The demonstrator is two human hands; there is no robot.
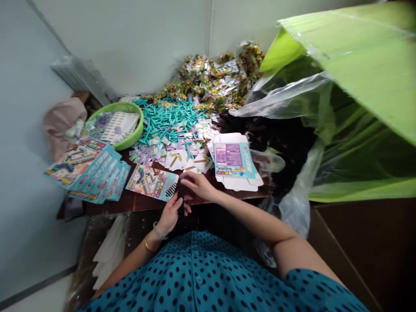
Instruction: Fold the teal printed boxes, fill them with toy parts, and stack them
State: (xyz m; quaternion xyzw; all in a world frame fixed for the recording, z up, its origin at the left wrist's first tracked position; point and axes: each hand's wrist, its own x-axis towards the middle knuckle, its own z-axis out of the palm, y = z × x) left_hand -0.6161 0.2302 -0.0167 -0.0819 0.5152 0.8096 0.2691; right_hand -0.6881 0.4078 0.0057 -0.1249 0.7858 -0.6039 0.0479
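Note:
Close to the table's front edge, my left hand [169, 216] has its fingers closed around a black dotted plastic piece [180, 209]. My right hand [199, 186] comes in from the right with bent fingers at another dark dotted piece [187, 190], right beside the left fingertips. Just left of the hands lies a printed colour box [151, 182], flat, with several black dotted pieces on its right end. Behind the hands are white cards [175, 160] with yellow and dark pictures. The fingers partly hide the dark pieces.
Fanned flat boxes [97, 173] lie at left, below a green basket [140, 125] of sachets and sheets. Teal sticks [172, 117] and bagged orange-green pieces [221, 78] pile up behind. Unfolded boxes [230, 158] lie right, near a plastic-lined green container [357, 65] with black pieces beside it.

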